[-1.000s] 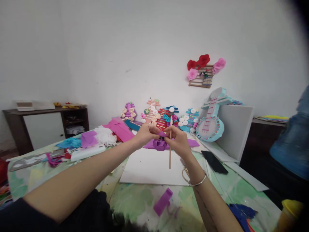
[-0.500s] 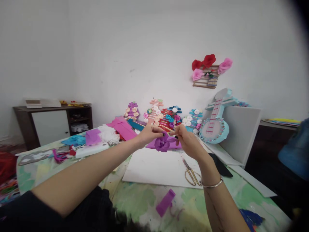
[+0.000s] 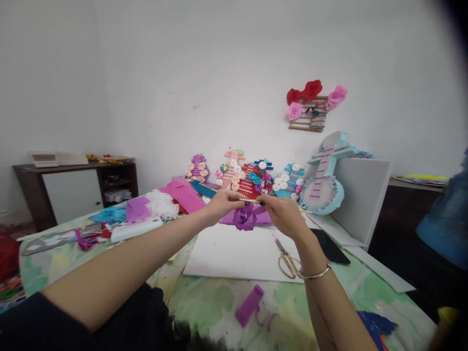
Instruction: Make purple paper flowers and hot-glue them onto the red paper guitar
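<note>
Purple crepe paper gathered into a flower shape [image 3: 244,219] hangs below my fingertips, above a white board [image 3: 226,256]. My left hand [image 3: 224,205] is closed in a pinch at the top of this paper flower. Closed from the other side, my right hand [image 3: 281,213] pinches a thin wooden stick [image 3: 249,200] that spans the gap between both hands. A longer purple paper strip [image 3: 228,218] lies behind the flower. Gold-handled scissors [image 3: 287,258] rest on the board under my right wrist. How the left fingertips grip the paper is partly hidden.
Flower-trimmed paper instruments [image 3: 244,180] and a light blue one [image 3: 321,187] line the back wall. Pink paper [image 3: 183,192], white shreds [image 3: 161,204] and scraps cover the left side. A purple paper piece [image 3: 249,304] lies near the front; a black flat object [image 3: 331,246] sits right.
My right hand has turned and moved in toward the left, and the wooden stick now shows across my fingertips above the paper flower. The view has shifted slightly.
</note>
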`<state>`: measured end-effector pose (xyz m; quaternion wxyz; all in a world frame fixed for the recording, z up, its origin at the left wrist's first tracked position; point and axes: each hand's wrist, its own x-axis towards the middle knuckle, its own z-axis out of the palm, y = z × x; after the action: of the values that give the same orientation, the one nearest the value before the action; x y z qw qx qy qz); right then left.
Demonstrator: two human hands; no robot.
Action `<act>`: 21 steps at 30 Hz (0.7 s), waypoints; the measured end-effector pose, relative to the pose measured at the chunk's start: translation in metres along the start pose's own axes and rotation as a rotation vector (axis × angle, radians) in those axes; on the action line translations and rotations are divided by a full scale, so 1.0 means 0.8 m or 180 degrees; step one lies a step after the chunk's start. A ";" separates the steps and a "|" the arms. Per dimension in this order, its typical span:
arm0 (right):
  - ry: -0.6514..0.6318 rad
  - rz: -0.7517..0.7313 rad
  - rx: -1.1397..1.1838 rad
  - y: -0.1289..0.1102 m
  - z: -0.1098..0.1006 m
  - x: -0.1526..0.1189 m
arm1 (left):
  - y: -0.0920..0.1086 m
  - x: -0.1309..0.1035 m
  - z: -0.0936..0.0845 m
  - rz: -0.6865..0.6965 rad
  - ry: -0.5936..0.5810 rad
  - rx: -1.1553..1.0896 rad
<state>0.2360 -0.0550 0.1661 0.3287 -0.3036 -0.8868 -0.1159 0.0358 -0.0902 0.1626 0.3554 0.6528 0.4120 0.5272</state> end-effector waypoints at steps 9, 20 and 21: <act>0.0111 0.0028 0.0033 0.002 0.006 0.002 | -0.006 0.001 -0.003 -0.0042 -0.0020 -0.0125; 0.0150 0.0099 -0.0011 -0.006 0.004 0.002 | -0.003 0.000 0.000 -0.0160 0.0109 -0.0290; 0.0140 0.0107 -0.0035 -0.006 0.004 0.002 | -0.003 0.000 0.000 -0.0160 0.0093 -0.0312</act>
<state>0.2299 -0.0567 0.1646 0.3483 -0.3176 -0.8735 -0.1218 0.0354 -0.0895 0.1606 0.3940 0.6163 0.4071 0.5471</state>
